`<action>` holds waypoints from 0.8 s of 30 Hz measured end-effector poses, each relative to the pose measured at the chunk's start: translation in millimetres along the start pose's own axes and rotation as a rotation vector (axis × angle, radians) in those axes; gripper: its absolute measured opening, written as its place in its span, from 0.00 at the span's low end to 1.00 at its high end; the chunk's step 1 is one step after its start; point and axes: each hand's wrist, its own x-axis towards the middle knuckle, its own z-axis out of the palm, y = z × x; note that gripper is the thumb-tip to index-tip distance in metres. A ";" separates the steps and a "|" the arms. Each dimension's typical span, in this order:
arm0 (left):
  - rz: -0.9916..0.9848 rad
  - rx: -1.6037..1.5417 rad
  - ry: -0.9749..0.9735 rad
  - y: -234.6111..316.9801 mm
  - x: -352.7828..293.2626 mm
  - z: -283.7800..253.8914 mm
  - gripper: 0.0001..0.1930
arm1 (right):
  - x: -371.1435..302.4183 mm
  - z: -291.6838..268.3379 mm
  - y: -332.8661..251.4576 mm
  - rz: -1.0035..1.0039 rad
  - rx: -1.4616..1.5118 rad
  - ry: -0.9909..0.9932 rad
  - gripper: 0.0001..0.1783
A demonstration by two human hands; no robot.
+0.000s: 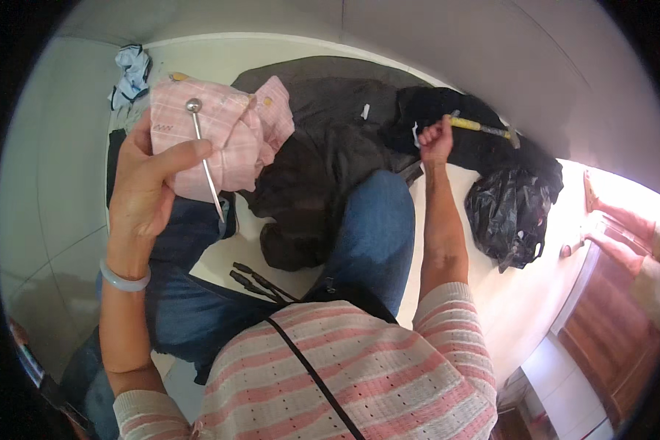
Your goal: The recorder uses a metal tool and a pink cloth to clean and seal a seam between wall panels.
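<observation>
My left hand [143, 180] is closed on a bunched pink checked cloth [227, 125], held up at the left. Under the thumb of that hand lies a thin metal rod [211, 183] with a shiny ball at its upper end and a narrowing lower end, resting across the cloth. Farther right, my right hand [436, 139] is closed near one end of a slim yellow-handled tool [484, 128], which points to the right and ends in a small greyish head. Its exact kind is hard to make out. Black cloth [410, 106] lies beneath the right hand.
Dark grey cloth [322, 88] spreads over the pale surface before my knees. A crumpled black plastic bag [509, 213] sits at the right. White-and-blue crumpled material [132, 70] is at the far left corner. Grey panels rise around; another person's legs [623, 213] show at the far right.
</observation>
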 end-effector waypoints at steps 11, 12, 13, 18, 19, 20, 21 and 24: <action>0.019 0.052 0.025 -3.2 10.7 0.1 0.30 | -31.7 -19.8 -96.2 -0.307 -0.065 0.216 0.09; 0.018 0.056 0.031 1.1 9.0 1.6 0.30 | -36.4 -5.0 -100.5 -0.301 -0.063 0.214 0.09; 0.027 0.033 0.009 8.5 8.4 5.8 0.29 | -39.9 13.4 -107.6 -0.184 -0.178 0.108 0.09; 0.060 0.011 0.011 8.4 11.0 -1.6 0.30 | -70.3 125.9 -89.0 -0.347 -0.899 -0.212 0.06; 0.067 -0.011 0.001 5.1 10.2 0.2 0.31 | -65.9 139.6 -85.4 -0.458 -1.005 -0.271 0.06; 0.071 -0.032 -0.006 3.8 8.1 1.0 0.31 | -62.0 153.1 -80.5 -0.569 -1.110 -0.327 0.06; 0.107 -0.041 0.002 2.4 6.3 1.8 0.31 | -67.0 177.0 -80.0 -0.768 -1.267 -0.329 0.08; 0.090 -0.117 -0.016 4.5 -0.4 8.0 0.33 | -87.6 252.2 -91.1 -1.019 -1.378 -0.241 0.10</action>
